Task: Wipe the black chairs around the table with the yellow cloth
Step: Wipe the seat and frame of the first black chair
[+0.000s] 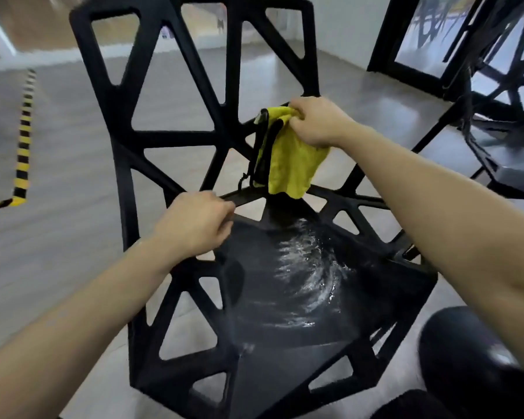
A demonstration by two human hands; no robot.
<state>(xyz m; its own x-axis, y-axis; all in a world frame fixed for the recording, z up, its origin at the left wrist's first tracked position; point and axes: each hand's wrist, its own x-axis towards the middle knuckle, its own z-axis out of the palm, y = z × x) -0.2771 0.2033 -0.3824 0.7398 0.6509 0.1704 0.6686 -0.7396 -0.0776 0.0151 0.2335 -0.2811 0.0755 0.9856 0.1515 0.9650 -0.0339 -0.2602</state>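
Nearest the camera lies the seat (288,297) of the black chair (170,140), its dark surface streaked with wet swirls, which suggests the flat part is already dealt with and the open lattice is the job in hand. At the seat's back edge the left hand (194,225) has its grip curled closed around a thin black strut (242,199), steadying the chair; that hold is worth having, since a light frame would likely rock under the rubbing. Further back, the right hand (315,122) has its grip pinched shut on the top of the yellow cloth (291,164), which hangs down against the lower backrest, threaded around one or two narrow bars there. To do this well, I would wrap the cloth fully round each bar and draw it along the length, so all faces get cleaned rather than only the front, then work through the triangular openings one by one. Dangling corners could snag at the joints, so keep the cloth bunched short. Beyond, more black chairs (496,122) stand at the right on the grey floor (73,131).
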